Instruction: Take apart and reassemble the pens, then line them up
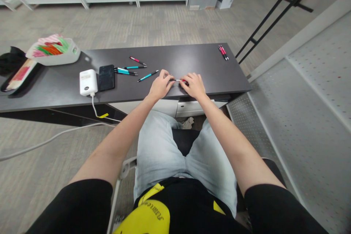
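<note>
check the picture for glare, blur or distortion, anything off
In the head view, a soft pale sheen lies on the desk, just beyond the held pen; in the head view, that pen's fine detail and the small print on the white box are too soft to make out; in the head view, apparent wide-angle stretch enlarges the black sleeves toward the bottom corners.

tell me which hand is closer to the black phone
Left: the left hand is right of the black phone, with a teal pen between; the right hand is farther right.
</note>
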Motion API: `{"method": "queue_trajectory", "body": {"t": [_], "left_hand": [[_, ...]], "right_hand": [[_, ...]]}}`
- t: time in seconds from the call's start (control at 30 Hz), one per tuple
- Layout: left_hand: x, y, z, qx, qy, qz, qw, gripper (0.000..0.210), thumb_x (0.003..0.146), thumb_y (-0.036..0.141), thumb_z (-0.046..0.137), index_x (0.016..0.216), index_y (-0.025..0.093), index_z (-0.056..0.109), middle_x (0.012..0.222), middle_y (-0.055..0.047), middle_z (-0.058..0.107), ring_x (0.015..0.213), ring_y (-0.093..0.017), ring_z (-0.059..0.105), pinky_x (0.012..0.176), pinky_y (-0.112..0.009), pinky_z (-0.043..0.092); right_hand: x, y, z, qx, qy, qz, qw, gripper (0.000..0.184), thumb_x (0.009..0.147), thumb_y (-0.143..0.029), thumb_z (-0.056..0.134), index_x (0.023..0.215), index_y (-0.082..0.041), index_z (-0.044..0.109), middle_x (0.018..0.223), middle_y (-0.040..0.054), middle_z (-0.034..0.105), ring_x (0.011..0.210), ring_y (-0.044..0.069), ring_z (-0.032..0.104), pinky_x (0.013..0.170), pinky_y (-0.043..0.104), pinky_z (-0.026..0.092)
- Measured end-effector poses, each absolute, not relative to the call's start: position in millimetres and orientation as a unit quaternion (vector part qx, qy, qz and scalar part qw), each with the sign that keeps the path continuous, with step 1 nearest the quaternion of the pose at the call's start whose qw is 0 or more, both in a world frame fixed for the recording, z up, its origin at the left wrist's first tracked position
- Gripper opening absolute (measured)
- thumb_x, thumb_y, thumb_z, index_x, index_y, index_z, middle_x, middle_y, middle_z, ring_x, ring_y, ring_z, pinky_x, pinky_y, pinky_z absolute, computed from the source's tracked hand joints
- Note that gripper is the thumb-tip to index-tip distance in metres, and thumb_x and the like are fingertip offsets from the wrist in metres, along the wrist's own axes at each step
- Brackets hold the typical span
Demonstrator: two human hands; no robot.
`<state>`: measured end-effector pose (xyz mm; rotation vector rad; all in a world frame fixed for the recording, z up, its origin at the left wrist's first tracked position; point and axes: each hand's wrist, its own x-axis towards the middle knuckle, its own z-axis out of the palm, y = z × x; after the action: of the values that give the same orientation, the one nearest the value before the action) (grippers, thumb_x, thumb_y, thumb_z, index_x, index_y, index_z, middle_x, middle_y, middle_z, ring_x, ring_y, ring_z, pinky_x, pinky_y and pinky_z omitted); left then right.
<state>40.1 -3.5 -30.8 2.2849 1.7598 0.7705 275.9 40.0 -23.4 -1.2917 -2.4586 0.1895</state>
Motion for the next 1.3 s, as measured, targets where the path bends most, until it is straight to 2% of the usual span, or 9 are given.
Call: {"method": "queue_trajectory", "body": {"t": [0.23,0.4,0.5,0.67,0.8,0.93,1.1,1.2,1.3], "left_hand": [[38.9,-2.1,-31.8,0.716,0.626,0.291,0.101,0.022,0.118,0.029,0.064,0.132,0.023,0.079,0.152,-0.019,0.064,0.120,-0.031,0.078,0.110,-0.044,0.065],[37.0,2.2,-35.2,0.685,0.642,0.326,0.111,0.022,0.115,0.025,0.064,0.130,0.024,0.079,0.146,-0.015,0.064,0.111,-0.025,0.076,0.112,-0.042,0.064],[36.7,2.5,-34.8,0.683,0.646,0.322,0.111,0.021,0.115,0.026,0.064,0.130,0.025,0.079,0.145,-0.014,0.064,0.112,-0.025,0.075,0.111,-0.041,0.064],[35.5,-1.0,-30.9,0.710,0.621,0.315,0.108,0.021,0.115,0.024,0.063,0.127,0.024,0.080,0.142,-0.014,0.066,0.116,-0.025,0.075,0.116,-0.042,0.061],[34.4,0.7,-21.8,0.736,0.585,0.322,0.109,0.020,0.113,0.021,0.067,0.125,0.028,0.081,0.139,-0.011,0.069,0.127,-0.026,0.074,0.122,-0.042,0.059],[36.7,20.0,-3.1,0.771,0.554,0.292,0.117,0.017,0.112,0.023,0.073,0.126,0.025,0.083,0.135,-0.012,0.072,0.127,-0.027,0.074,0.118,-0.042,0.058],[46.7,48.1,17.4,0.779,0.576,0.230,0.092,0.019,0.112,0.030,0.075,0.129,0.028,0.085,0.122,-0.010,0.083,0.126,-0.034,0.075,0.122,-0.055,0.044],[54.8,54.7,20.4,0.745,0.613,0.246,0.091,0.029,0.113,0.028,0.069,0.139,0.030,0.081,0.110,-0.007,0.087,0.119,-0.034,0.076,0.119,-0.056,0.040],[62.6,57.6,19.0,0.725,0.634,0.247,0.106,0.029,0.114,0.025,0.063,0.135,0.031,0.082,0.106,-0.005,0.089,0.115,-0.032,0.078,0.119,-0.057,0.037]], "right_hand": [[276.9,38.3,-23.9,-0.490,-0.846,0.078,0.196,0.038,0.124,-0.044,0.051,0.128,-0.028,0.085,0.125,0.0154,0.081,0.126,0.040,0.067,0.114,0.056,0.048],[277.2,41.7,-25.7,-0.509,-0.827,0.080,0.224,0.036,0.122,-0.043,0.052,0.122,-0.028,0.086,0.123,0.0150,0.082,0.124,0.040,0.067,0.111,0.055,0.049],[283.2,47.6,-23.0,-0.539,-0.806,0.079,0.230,0.036,0.122,-0.041,0.053,0.123,-0.027,0.086,0.125,0.0160,0.083,0.123,0.040,0.067,0.109,0.055,0.049],[303.1,56.5,-20.7,-0.565,-0.793,0.076,0.215,0.030,0.119,-0.038,0.058,0.121,-0.025,0.085,0.127,0.0182,0.083,0.124,0.043,0.067,0.111,0.058,0.047],[309.3,58.7,-26.9,-0.572,-0.780,0.090,0.238,0.031,0.119,-0.037,0.056,0.116,-0.025,0.084,0.124,0.0184,0.083,0.120,0.042,0.067,0.109,0.059,0.048],[307.1,59.1,-31.8,-0.568,-0.780,0.085,0.248,0.031,0.119,-0.038,0.056,0.116,-0.026,0.084,0.123,0.0178,0.083,0.121,0.042,0.067,0.110,0.059,0.048],[306.9,58.0,-30.0,-0.583,-0.767,0.092,0.253,0.031,0.120,-0.037,0.055,0.118,-0.026,0.084,0.125,0.0172,0.084,0.124,0.042,0.068,0.111,0.058,0.049],[306.8,57.3,-29.5,-0.586,-0.764,0.094,0.252,0.030,0.120,-0.037,0.056,0.119,-0.025,0.085,0.126,0.0170,0.084,0.126,0.042,0.069,0.112,0.057,0.049],[306.4,57.4,-31.0,-0.581,-0.765,0.095,0.261,0.030,0.120,-0.037,0.057,0.118,-0.025,0.085,0.125,0.0170,0.084,0.125,0.042,0.069,0.112,0.057,0.049]]}}
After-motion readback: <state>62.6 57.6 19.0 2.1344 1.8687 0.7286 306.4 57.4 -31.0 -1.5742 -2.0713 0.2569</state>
